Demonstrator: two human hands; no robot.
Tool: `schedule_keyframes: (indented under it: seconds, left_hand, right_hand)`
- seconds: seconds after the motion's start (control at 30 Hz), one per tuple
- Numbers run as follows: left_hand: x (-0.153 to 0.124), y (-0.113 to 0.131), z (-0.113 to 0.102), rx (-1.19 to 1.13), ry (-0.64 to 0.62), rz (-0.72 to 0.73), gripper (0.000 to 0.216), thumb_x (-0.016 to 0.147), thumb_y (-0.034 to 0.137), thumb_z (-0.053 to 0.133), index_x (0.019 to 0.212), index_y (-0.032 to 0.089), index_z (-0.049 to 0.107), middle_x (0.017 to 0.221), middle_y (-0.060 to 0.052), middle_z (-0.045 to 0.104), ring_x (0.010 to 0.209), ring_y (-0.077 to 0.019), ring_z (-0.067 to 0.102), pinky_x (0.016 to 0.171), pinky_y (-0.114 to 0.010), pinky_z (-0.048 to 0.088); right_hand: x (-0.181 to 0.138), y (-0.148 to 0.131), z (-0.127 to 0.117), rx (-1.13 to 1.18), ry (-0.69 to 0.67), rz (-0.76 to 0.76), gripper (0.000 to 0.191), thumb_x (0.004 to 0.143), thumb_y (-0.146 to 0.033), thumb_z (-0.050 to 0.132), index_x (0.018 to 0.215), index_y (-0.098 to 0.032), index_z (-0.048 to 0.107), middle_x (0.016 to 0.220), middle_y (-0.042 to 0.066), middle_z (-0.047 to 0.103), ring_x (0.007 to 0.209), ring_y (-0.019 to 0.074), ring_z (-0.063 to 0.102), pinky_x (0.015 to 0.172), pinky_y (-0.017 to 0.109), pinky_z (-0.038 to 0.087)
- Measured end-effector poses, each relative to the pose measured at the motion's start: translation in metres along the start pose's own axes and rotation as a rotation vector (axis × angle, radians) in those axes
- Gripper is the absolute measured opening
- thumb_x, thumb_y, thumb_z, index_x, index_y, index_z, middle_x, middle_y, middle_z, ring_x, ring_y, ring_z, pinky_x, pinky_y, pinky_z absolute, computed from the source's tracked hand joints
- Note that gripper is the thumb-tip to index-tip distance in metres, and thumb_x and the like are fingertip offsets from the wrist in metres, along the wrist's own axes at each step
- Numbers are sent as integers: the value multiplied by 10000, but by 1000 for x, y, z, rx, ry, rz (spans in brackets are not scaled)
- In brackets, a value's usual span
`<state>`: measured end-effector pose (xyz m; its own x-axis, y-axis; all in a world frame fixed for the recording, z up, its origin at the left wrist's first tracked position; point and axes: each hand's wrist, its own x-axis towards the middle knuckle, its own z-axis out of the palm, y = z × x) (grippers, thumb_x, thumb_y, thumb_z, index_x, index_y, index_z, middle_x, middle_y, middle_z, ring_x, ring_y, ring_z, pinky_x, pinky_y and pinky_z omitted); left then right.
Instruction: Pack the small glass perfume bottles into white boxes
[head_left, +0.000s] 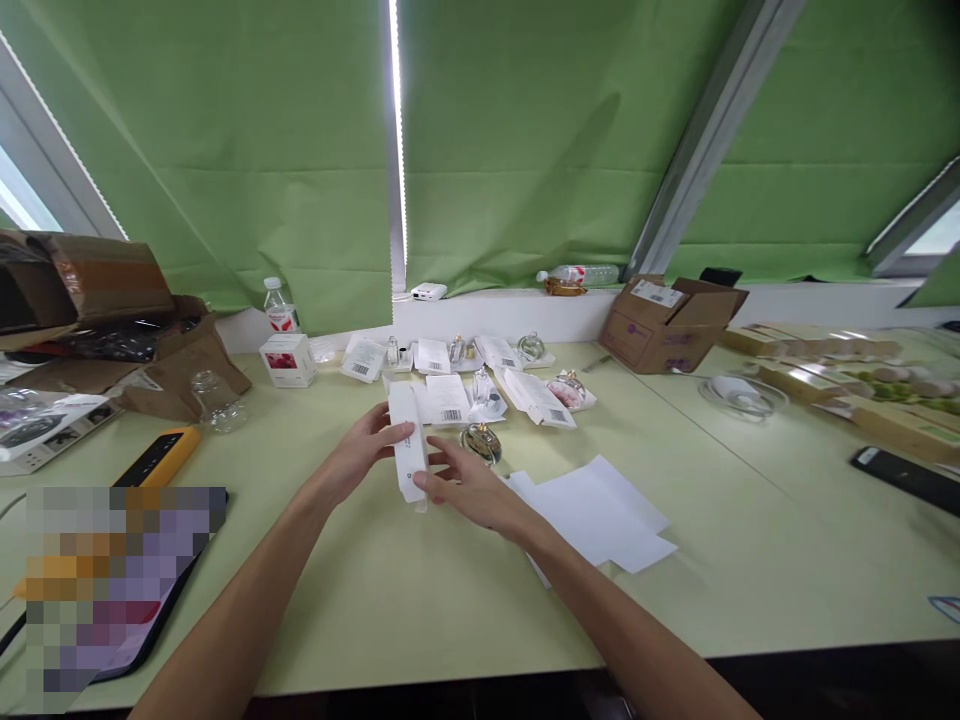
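Observation:
Between my two hands is a slim white box (406, 450), tilted up over the table. My left hand (371, 445) grips its left side, thumb across the front. My right hand (465, 485) pinches the lower right edge with thumb and fingers. Just behind my right hand lies a round, dark, patterned perfume bottle (481, 444) with a gold top. Farther back are several perfume bottles beside white barcoded boxes, among them a clear bottle (484, 388) and a pink one (570, 390). An unfolded white card sheet (600, 515) lies right of my right forearm.
At left stand a brown carton (82, 290), a glass jar (216, 400), a yellow-black device (159, 455) and a tablet (135, 590). A cardboard box (660, 325), a coiled white cable (742, 395) and a black phone (907, 480) are at right. Water bottles (280, 308) stand or lie by the wall.

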<state>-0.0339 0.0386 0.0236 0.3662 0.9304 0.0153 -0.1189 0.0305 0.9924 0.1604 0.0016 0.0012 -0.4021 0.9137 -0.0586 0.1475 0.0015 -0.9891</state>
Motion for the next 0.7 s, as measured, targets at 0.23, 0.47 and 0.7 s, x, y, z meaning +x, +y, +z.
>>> schedule_keyframes:
  seconds: [0.23,0.47,0.7]
  left_hand:
    - [0,-1,-1,-11,-14,-19,538,849,474,597,1300,194,510,1260,-136,577,1127,-283,553,945,-415,423]
    - [2,0,-7,61,-41,-40,476,871,503,547,1242,205,571,1210,-112,606,1071,-253,572,895,-365,425]
    - [4,-3,-9,72,-9,-81,465,840,460,614,1231,208,595,1144,-98,650,914,-209,605,758,-308,448]
  right_hand:
    - [0,-4,-2,56,-52,-20,611,801,-515,649,1342,-270,504,1186,92,629,961,221,644,826,373,538]
    - [0,-5,-3,69,-114,-63,464,886,-508,533,1273,-259,590,1210,64,626,1059,228,607,852,370,543]
    - [6,2,-4,95,-53,-39,445,894,-507,525,1198,-201,634,1079,90,679,890,205,661,837,402,548]
